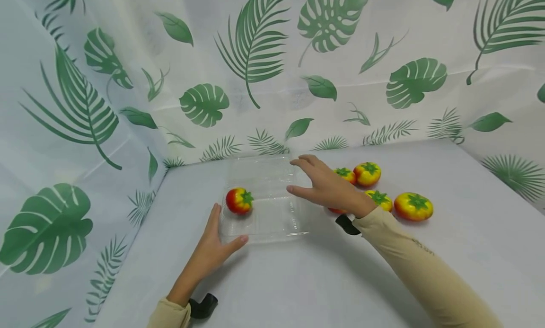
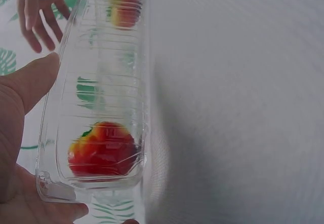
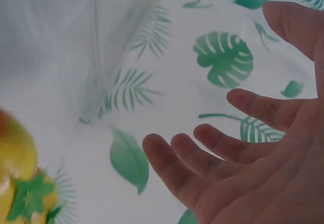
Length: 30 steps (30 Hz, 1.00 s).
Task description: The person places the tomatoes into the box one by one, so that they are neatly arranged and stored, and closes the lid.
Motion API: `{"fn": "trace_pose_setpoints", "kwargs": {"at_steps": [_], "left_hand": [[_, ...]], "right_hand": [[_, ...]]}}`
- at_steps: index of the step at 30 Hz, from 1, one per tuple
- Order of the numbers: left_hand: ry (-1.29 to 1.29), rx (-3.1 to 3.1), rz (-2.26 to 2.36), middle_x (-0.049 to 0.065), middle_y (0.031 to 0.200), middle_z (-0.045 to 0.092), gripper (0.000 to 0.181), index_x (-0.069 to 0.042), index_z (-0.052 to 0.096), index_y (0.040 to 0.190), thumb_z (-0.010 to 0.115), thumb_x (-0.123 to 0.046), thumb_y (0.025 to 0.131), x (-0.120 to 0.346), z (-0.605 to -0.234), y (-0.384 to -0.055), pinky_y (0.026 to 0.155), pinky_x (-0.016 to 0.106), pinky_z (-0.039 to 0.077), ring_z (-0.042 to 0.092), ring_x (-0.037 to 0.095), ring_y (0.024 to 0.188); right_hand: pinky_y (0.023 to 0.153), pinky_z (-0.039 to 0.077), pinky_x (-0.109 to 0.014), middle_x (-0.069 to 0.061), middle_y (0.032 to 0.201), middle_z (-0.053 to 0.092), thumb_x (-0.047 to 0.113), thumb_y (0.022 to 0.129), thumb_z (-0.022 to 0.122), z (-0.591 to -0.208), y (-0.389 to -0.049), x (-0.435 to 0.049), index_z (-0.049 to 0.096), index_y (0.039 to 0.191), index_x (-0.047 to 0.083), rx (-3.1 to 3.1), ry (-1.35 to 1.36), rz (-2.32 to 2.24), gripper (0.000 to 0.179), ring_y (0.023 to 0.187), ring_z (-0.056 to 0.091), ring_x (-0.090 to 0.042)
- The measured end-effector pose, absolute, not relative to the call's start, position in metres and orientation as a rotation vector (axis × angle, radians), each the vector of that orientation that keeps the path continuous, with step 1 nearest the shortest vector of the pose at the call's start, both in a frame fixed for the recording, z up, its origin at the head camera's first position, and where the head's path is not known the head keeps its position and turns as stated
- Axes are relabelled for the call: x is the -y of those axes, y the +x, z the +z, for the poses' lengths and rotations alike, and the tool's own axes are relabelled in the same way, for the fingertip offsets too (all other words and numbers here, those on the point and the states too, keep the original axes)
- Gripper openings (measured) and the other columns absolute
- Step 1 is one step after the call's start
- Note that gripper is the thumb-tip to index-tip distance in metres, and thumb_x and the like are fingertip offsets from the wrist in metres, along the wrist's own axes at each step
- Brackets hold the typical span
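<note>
A clear plastic clamshell box lies on the table, its lid folded back behind it. In its left part sits one red-and-yellow tomato-like fruit with a green star-shaped calyx; the left wrist view shows the same fruit through the ribbed wall. My left hand holds the box's near left corner, thumb along the front and fingers at the left side. My right hand is over the box's right edge, its fingers spread with nothing in them, as the right wrist view also shows.
Several more such fruits, one of them whole at the far right, stand right of the box, partly behind my right hand and forearm. White leaf-printed sheeting rises behind and to the left of the white table.
</note>
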<state>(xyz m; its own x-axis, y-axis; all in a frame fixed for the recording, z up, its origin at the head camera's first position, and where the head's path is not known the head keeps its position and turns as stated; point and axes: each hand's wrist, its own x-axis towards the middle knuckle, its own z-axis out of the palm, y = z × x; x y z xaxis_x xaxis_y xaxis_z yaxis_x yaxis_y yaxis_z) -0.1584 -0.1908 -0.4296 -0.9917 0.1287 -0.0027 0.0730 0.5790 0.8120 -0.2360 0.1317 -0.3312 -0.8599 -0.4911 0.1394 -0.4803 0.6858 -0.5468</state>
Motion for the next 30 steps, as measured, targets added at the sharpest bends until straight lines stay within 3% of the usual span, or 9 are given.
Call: {"fn": "trace_pose_setpoints", "kwargs": {"at_steps": [10,30], "left_hand": [[0.175,-2.727,1.411,0.018,0.178,0.001,0.12,-0.001,0.0,0.171,0.08,-0.048,0.095,0.194,-0.432,-0.158,0.128,0.059,0.009,0.004,0.038,0.163],[0.196,-2.737,1.403,0.016,0.179,-0.001,0.118,-0.002,0.002,0.171,0.079,-0.049,0.096,0.197,-0.433,-0.161,0.128,0.057,0.011,0.006,0.037,0.163]], "right_hand": [[0.12,0.029,-0.069,-0.024,0.17,0.027,0.045,0.101,0.074,-0.334,-0.222,-0.183,0.037,0.164,0.003,-2.926,-0.689,-0.938,0.084,0.155,0.026,-0.046],[0.106,0.028,-0.086,-0.041,0.165,0.015,0.048,0.092,0.083,-0.351,-0.21,-0.296,0.017,0.167,-0.004,-2.915,-0.34,-0.794,0.112,0.146,0.021,-0.062]]}}
